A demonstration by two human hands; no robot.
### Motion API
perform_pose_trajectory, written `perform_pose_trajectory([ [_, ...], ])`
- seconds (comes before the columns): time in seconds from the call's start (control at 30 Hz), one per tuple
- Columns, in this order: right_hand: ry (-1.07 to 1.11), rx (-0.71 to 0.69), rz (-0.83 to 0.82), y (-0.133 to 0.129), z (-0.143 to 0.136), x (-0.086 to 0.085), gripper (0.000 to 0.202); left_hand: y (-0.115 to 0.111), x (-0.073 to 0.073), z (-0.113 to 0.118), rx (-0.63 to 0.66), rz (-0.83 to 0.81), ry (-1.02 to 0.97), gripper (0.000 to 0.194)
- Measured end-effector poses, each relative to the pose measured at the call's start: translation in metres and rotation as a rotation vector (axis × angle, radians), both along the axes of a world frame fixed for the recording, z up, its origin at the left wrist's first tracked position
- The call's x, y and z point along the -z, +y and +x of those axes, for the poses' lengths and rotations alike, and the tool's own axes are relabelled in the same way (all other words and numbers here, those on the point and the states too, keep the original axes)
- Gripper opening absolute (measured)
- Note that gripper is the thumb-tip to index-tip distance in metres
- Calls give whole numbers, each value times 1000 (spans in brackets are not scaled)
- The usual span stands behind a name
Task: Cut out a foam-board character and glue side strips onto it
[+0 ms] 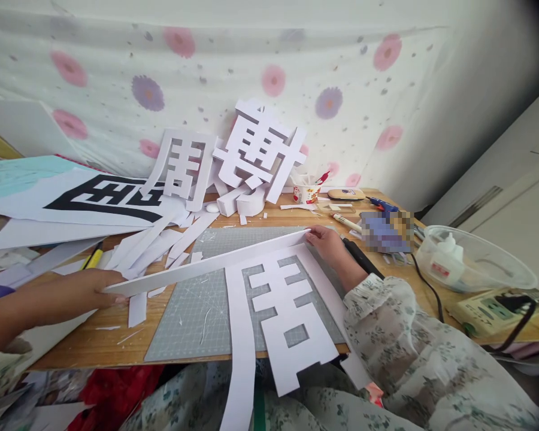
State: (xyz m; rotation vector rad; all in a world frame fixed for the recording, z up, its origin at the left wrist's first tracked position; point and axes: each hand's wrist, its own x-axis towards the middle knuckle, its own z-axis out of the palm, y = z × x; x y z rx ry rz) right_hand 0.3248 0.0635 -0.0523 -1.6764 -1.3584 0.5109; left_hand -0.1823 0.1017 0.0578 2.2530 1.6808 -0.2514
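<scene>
While the right hand (327, 242) pinches one end of a long white strip (220, 258) between thumb and fingers, the left hand (96, 286) has its fingers closed on the other end, so it's stretched out between them. The strip stands on edge along the top of a big white cut-out letter (282, 308), its left end sticking out well past it. That letter lies partly on a grey cutting mat (179, 332), with its lower parts hanging over the front edge of the wooden table (94, 344). Left of the mat it's a mess of white scraps (148, 248) plus a sheet with a black printed character (103, 200). Further back, two white letters lean up near a paper cup (306, 193), and a clear bowl (512, 270) with a white bottle (448, 260) inside sits off right.
</scene>
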Motion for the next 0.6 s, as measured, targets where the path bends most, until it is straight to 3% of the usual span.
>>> perform_pose_trajectory([
  [0.07, -23, 3, -12, 0, 0, 2, 18, 3, 3, 0, 23, -89, 70, 38],
  [0.23, -89, 22, -55, -1, -3, 1, 16, 8, 8, 2, 16, -72, 142, 29],
  [0.53, -160, 46, -111, -10, -2, -7, 15, -24, -10, 5, 81, -158, 143, 22],
  [0.6, -161, 34, -125, -10, -4, -8, 13, -29, -9, 1, 41, -53, 141, 16],
])
